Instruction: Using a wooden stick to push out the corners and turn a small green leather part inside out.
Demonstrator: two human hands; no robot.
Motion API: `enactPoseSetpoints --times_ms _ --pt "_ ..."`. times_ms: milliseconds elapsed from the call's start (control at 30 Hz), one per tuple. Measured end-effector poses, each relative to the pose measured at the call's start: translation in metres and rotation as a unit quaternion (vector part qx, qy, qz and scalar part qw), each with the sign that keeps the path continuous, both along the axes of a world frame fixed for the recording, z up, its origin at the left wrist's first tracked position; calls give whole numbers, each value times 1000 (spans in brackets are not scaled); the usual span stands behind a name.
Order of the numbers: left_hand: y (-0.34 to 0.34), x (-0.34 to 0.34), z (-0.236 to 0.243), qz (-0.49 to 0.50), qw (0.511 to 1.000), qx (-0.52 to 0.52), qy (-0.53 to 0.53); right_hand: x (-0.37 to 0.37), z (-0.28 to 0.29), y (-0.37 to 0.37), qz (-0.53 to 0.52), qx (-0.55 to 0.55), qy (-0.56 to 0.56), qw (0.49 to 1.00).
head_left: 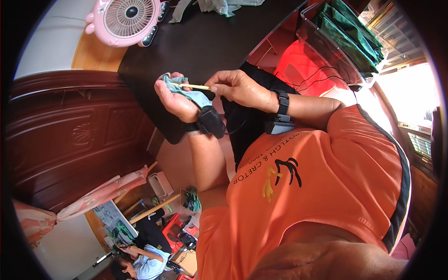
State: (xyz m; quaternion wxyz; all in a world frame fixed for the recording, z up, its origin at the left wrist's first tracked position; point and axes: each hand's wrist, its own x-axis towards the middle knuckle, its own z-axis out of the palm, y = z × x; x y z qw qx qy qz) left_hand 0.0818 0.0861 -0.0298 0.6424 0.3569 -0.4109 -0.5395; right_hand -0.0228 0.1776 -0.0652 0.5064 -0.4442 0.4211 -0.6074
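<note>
Above the dark table's near side, my left hand [175,103] is cupped palm up, fingers curled round a small pale blue-green cloth piece [198,97]. My right hand [245,89] pinches a thin pale-yellow stick [198,87] between thumb and fingers. The stick's far end reaches the cloth beside my left fingertips; whether its tip goes into a fold I cannot tell. Each wrist wears a black strap with a box-shaped device.
A pink fan [126,21] stands at the far left, near pale cloth pieces [224,5] on the black table [200,46]. At right, a clear bin [329,39] holds dark green fabric, near a red stool [301,65]. Another person [151,261] sits at lower left.
</note>
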Motion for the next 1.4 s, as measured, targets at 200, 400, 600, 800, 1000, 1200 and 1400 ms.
enactPoseSetpoints --times_ms 200,400,600,800,1000,1200,1400 --pt "-8 22 -10 35 997 -58 -22 -7 5 9 -41 -101 251 962" --pt "-15 45 -5 -67 998 -18 -1 -15 9 18 -42 -108 243 963" --pt "-10 51 -7 -181 983 -5 28 -14 8 17 -50 -118 247 960" --pt "-4 43 1 -149 987 -37 -50 -13 4 15 -43 -96 227 968" --pt "9 23 -7 -133 982 -75 -108 -1 -8 13 -18 -38 71 997" --pt "25 4 -20 -126 990 -54 -32 4 -1 8 15 -49 -89 995" --pt "3 31 -6 -125 992 13 26 -2 -17 4 -12 -55 119 991"
